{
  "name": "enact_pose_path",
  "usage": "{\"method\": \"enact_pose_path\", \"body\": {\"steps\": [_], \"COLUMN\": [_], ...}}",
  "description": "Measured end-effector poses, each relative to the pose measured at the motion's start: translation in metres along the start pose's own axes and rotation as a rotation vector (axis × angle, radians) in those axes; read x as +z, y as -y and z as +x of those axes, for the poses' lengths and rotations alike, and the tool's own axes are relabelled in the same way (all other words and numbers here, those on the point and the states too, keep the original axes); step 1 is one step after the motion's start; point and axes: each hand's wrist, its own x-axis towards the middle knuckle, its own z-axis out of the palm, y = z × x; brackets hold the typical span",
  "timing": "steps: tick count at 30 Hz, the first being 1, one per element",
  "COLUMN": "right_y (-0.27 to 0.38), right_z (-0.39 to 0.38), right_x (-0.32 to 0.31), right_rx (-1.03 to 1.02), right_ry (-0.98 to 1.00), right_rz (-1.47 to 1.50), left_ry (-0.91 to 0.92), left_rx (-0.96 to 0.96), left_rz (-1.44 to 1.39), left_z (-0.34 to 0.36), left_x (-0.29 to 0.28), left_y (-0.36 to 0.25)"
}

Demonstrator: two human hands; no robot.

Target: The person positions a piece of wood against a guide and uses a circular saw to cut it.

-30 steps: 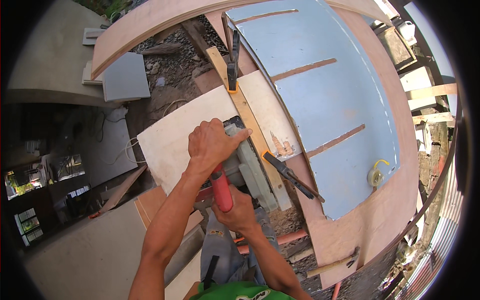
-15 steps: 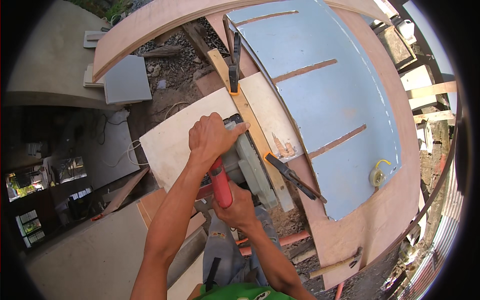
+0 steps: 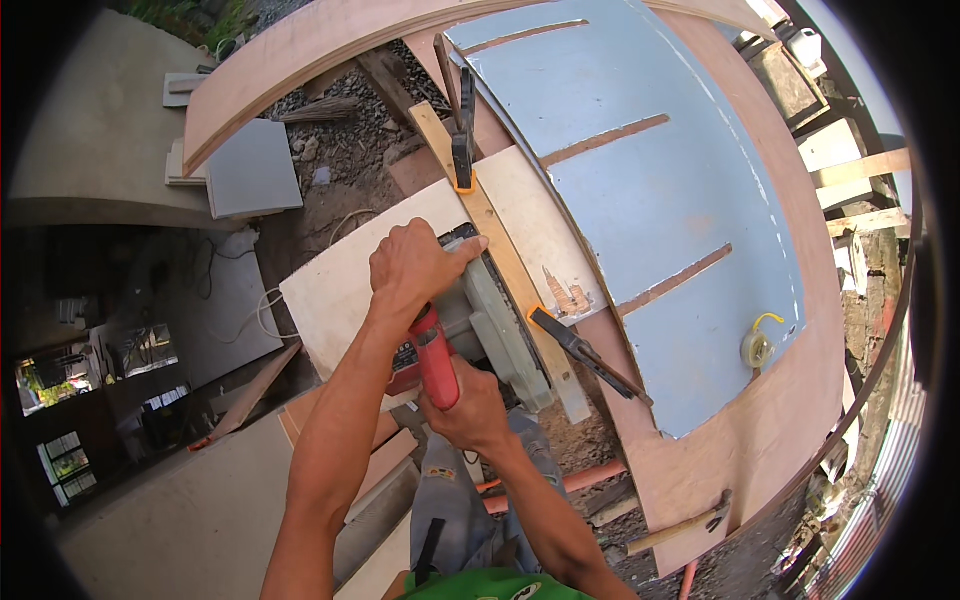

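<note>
A circular saw with a red handle point(image 3: 436, 362) and a grey blade guard point(image 3: 495, 315) rests on a pale plywood board point(image 3: 340, 260), its base alongside a wooden strip point(image 3: 505, 245). My right hand point(image 3: 468, 408) is wrapped round the rear handle. Farther forward, my left hand point(image 3: 415, 262) grips the front of the saw, its thumb stretched toward the strip. Two black clamps with orange pads, an upper one point(image 3: 463, 140) and a lower one point(image 3: 590, 355), hold the strip on the board. The blade is hidden under the saw.
To the right lies a blue-painted panel point(image 3: 640, 220) with slots, on larger plywood point(image 3: 770, 440). A tape roll point(image 3: 757, 348) and a hammer point(image 3: 680, 530) lie there. A curved plywood piece point(image 3: 330, 45) arches at the back. A pale cord point(image 3: 265, 310) loops at left; rubble point(image 3: 330, 150) covers the ground.
The saw and both my hands have slid slightly forward along the strip. The clamps and strip keep their places on the board; the whole view has shifted a little.
</note>
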Motion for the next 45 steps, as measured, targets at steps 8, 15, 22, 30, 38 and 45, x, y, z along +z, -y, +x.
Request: {"method": "enact_pose_path", "body": {"steps": [8, 15, 22, 30, 38, 45], "right_y": [0.001, 0.006, 0.008, 0.012, 0.012, 0.012], "right_z": [0.006, 0.010, 0.015, 0.021, 0.026, 0.031], "right_x": [0.002, 0.003, 0.004, 0.005, 0.010, 0.011], "right_rx": [-0.001, 0.018, 0.033, 0.054, -0.019, 0.012], "right_ry": [-0.019, -0.031, -0.006, -0.019, -0.039, -0.024], "right_rz": [0.002, 0.020, 0.017, -0.030, -0.084, -0.100], "left_ry": [0.084, 0.068, -0.115, -0.181, -0.220, -0.220], "left_rx": [-0.050, 0.289, 0.303, 0.248, 0.245, 0.236], "left_rz": [-0.011, -0.317, -0.198, -0.251, -0.270, -0.297], "left_z": [0.010, -0.002, -0.009, -0.009, -0.005, 0.002], "left_x": [-0.008, -0.013, -0.003, 0.001, 0.000, 0.002], "left_y": [0.007, 0.051, 0.067, 0.062, 0.065, 0.067]}}
